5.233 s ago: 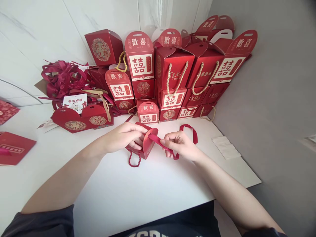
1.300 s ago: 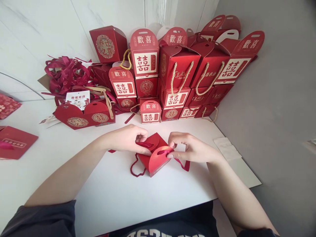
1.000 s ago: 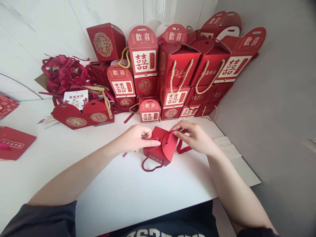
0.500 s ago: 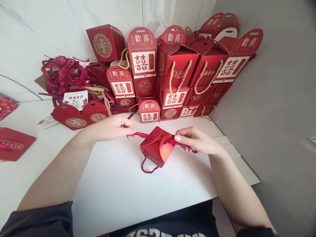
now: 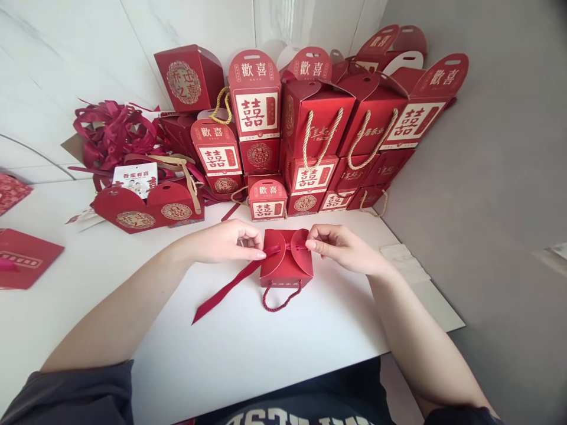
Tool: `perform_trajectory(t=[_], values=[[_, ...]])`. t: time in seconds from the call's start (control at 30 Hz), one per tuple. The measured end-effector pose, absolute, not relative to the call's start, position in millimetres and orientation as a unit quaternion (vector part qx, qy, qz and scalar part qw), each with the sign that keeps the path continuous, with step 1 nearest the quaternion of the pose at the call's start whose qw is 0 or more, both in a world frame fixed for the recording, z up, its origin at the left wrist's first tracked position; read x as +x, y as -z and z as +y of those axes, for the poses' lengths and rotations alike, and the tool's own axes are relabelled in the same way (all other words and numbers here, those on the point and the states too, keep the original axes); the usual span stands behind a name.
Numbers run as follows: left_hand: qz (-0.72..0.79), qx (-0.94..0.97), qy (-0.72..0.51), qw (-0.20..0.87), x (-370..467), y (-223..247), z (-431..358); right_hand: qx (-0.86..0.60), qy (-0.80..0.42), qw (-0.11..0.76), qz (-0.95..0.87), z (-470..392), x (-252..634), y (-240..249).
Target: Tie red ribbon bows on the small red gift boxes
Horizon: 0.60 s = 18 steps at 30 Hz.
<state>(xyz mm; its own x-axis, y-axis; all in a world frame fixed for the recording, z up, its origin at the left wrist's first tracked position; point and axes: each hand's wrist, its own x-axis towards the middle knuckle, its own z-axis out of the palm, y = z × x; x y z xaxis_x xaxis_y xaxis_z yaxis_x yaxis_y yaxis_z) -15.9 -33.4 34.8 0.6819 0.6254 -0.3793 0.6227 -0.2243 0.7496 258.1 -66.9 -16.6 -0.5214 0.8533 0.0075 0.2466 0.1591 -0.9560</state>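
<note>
In the middle of the table stands a small red gift box (image 5: 286, 276), its two rounded flaps folded over the top. A dark red twisted cord handle (image 5: 280, 308) hangs from its front onto the table. A dark red ribbon (image 5: 228, 290) passes through the flaps, and its long tail slants down to the left. At the left side of the box, my left hand (image 5: 234, 239) pinches the ribbon between thumb and fingers. My right hand (image 5: 341, 248) pinches the ribbon against the right flap; its other end is hidden there.
Stacked red gift boxes (image 5: 260, 154) line the wall behind. A heap of red ribbons (image 5: 119, 133) lies at the back left, behind an open-flapped box (image 5: 146, 215). Another red box (image 5: 29, 257) sits at the far left. Pale flat pieces (image 5: 405, 262) lie at the right by the grey wall.
The box has turned so its front faces me. My left hand has moved right and down to the box, and the ribbon's left tail now hangs free. My right hand has shifted slightly left.
</note>
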Motion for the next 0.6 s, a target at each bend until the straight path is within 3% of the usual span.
perform_trajectory(t=[0.3,0.6], values=[[0.401,0.736,-0.043,0.544,-14,-37,-37,-0.401,-0.505,0.284,-0.71,-65,262,17],[0.41,0.79,-0.026,0.454,-15,-31,-35,-0.423,-0.532,0.257,-0.687,-67,271,11]])
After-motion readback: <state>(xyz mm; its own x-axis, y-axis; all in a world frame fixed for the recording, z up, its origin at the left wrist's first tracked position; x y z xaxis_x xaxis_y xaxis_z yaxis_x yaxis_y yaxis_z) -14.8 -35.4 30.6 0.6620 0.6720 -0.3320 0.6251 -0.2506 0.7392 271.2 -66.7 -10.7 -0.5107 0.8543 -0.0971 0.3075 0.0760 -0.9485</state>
